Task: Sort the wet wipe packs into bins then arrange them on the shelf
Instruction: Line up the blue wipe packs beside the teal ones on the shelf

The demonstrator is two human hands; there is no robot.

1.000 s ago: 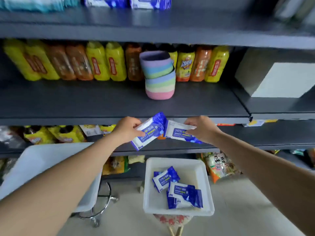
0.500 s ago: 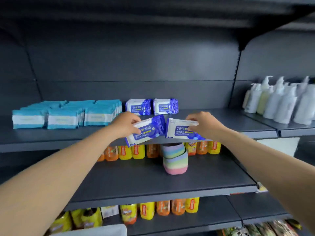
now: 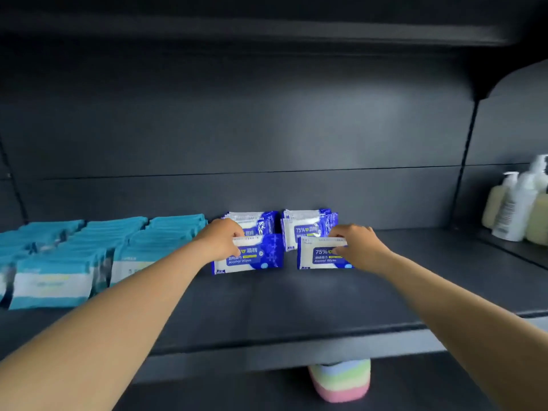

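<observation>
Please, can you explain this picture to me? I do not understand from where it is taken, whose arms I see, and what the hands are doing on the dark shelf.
There is no machine here. The picture comes from one camera worn on a person's head, looking forward and down, so the two bare arms are that person's own.

The left hand holds a blue and white alcohol wipe pack upright on the dark shelf. The right hand holds a second alcohol wipe pack the same way. Each stands in front of a short row of the same packs.

To the left stand rows of teal wipe packs. At far right are pump bottles. Below the shelf edge a pastel striped container shows.
</observation>
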